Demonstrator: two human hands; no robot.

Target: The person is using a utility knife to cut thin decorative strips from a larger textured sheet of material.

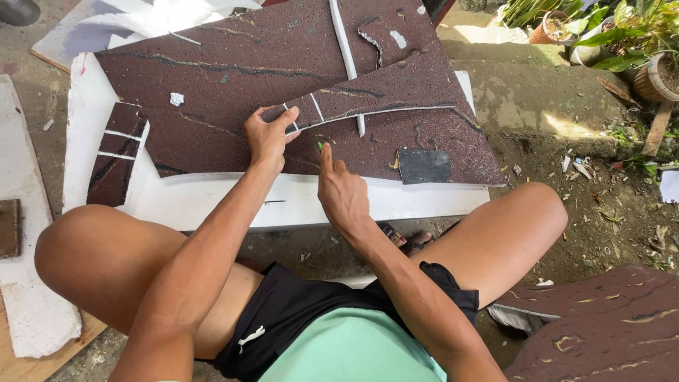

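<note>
pinching the near tip of a long maroon foam wedge [375, 95], left hand [267, 138] fingers closed on it; wedge runs right-away; right hand [341, 194] just below grips a green-tipped cutter [320, 146].

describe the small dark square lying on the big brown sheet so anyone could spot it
Start at the big speckled brown sheet on the white board. Near its lower right edge, right of the right hand, lies a small dark grey square: plain and smooth, unlike the speckled, streaked brown around it.
</note>
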